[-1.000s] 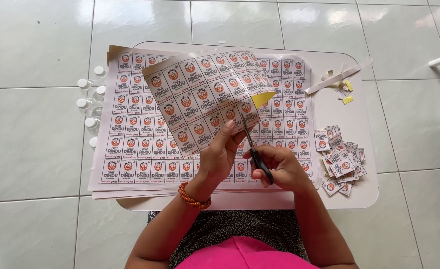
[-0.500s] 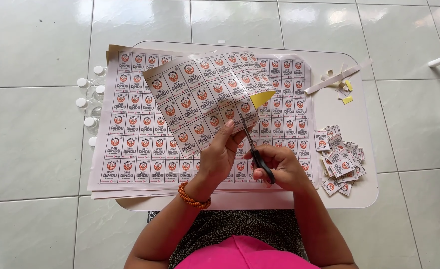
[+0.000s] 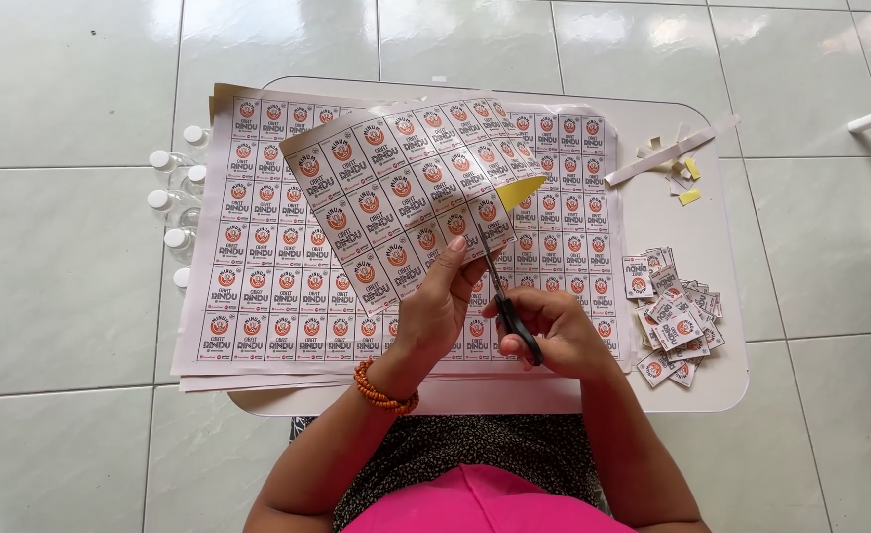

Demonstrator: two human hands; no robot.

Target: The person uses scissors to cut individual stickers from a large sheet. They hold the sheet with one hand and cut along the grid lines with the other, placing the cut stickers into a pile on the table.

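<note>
Since the earlier frames I see little shift: the raised label sheet (image 3: 411,197) sits a touch lower and nearer my view, and the scissors (image 3: 506,301) seem to have worked slightly further up into its lower edge, so I judge the cut along a row of labels is moving on, strip by strip. I'll place everything from the white table (image 3: 721,385). Off its left edge, on the tiled floor (image 3: 60,276), stand several small clear bottles with white caps (image 3: 174,202). Covering the table's left and middle is a stack of uncut label sheets (image 3: 258,296), lying flat. Above that stack, near the table's middle, my left hand (image 3: 435,306), an orange bead bracelet (image 3: 384,387) at its wrist, pinches the lifted sheet by its lower edge, fingers closed on the paper, yellow backing showing at the curled right corner. Just right of it my right hand (image 3: 554,331) is closed round the scissors' black handles, the blades only slightly parted with the sheet between them. Toward the table's right side lies a loose pile of cut labels (image 3: 677,321), and at its far right corner, paper offcuts (image 3: 672,158)
</note>
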